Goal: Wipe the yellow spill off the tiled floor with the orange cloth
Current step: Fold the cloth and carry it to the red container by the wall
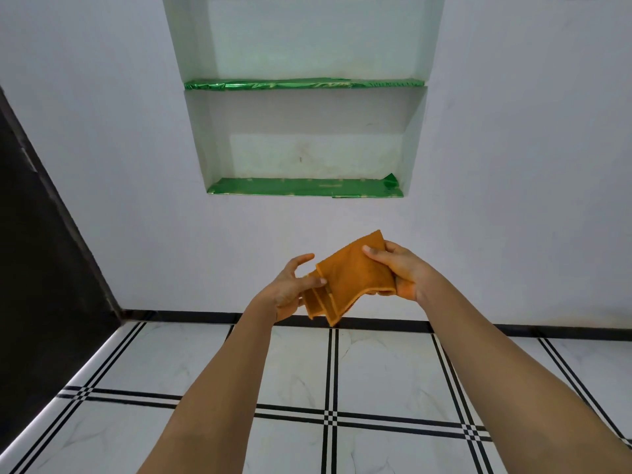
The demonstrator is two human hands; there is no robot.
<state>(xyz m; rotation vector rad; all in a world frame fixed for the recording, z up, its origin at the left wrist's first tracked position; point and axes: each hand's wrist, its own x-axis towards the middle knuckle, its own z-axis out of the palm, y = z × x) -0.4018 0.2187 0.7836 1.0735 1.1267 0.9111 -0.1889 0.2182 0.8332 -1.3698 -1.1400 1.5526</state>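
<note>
Two hands (pixel 289 290) (pixel 398 268) gripping orange cloth (pixel 352 278), green-lined niche (pixel 307 148)

The cloth (pixel 355 278) looks soft and matt, a woven textile. Floor tiles (pixel 383 367) are glossy and marble-veined. Shelf liners (pixel 304 84) are shiny green foil; the wall (pixel 102 165) is matt.

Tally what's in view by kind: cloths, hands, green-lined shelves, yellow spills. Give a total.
orange cloth: 1
hands: 2 (left hand, right hand)
green-lined shelves: 2 (upper shelf, lower shelf)
yellow spills: 0 in view
Total: 5
</note>
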